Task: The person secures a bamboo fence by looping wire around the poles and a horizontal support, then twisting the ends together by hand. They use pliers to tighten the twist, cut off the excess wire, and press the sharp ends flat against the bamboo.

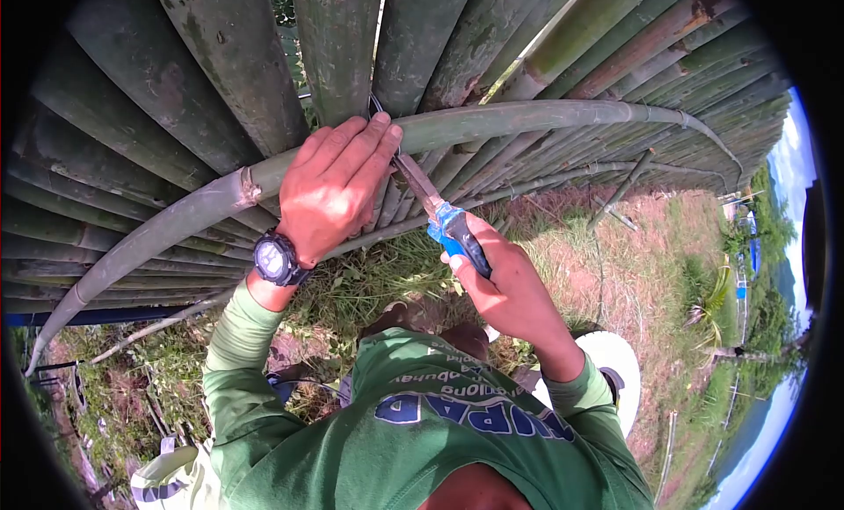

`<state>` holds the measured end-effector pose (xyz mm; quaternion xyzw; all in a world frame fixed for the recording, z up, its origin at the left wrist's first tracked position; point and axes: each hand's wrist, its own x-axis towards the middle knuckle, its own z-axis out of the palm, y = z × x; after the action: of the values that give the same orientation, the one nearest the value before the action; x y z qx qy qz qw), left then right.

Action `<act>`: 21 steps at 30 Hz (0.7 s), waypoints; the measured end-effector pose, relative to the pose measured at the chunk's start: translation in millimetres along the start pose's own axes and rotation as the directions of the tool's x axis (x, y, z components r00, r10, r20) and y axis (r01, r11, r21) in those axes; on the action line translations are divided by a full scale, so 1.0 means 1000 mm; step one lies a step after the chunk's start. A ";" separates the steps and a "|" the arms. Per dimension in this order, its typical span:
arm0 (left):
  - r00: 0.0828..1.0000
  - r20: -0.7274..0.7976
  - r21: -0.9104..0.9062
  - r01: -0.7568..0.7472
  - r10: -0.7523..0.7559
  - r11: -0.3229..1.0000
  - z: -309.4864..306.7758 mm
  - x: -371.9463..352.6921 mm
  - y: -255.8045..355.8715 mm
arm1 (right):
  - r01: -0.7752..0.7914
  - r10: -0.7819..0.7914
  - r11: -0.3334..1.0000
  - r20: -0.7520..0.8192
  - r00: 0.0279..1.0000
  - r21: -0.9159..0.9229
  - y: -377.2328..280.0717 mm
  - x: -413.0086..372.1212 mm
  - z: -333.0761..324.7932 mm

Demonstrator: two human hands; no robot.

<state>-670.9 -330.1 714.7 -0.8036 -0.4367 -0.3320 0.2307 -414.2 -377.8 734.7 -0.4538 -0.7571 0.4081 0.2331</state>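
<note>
My left hand (334, 189), with a black watch (277, 257) at the wrist, lies over a long horizontal bamboo pole (519, 116), its fingers stretched side by side along the top. My right hand (505, 281) is wrapped round the blue-taped handles of pliers (453, 233). The jaws of the pliers point up and left, close to my left fingertips beside the pole. A thin dark wire (376, 104) shows at those fingertips; whether the jaws grip it is hidden. Behind the pole stand upright bamboo poles (338, 48) set side by side.
A lower horizontal bamboo rail (563, 178) runs beneath the upper one. A slanting bamboo piece (622, 189) leans at the fence on the right. Grass and bare soil (633, 286) lie below. A white round object (615, 369) is beside my right arm.
</note>
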 end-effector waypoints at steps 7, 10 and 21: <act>1.000 -0.007 0.005 0.001 -0.001 1.000 0.001 0.000 0.000 | -0.086 0.085 0.993 0.016 0.996 0.084 -0.002 0.001 0.010; 1.000 -0.008 0.006 -0.002 0.002 1.000 0.000 0.000 -0.002 | -0.156 0.139 0.949 0.079 0.987 0.275 0.014 0.000 0.025; 1.000 -0.004 -0.013 0.008 -0.008 1.000 0.001 0.000 0.000 | -0.242 -0.014 0.193 0.249 0.968 0.951 0.038 -0.001 0.081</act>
<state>-670.8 -329.2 714.5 -0.8027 -0.4374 -0.3374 0.2248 -453.4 -402.4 658.3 -0.2153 -0.3119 0.8535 0.3576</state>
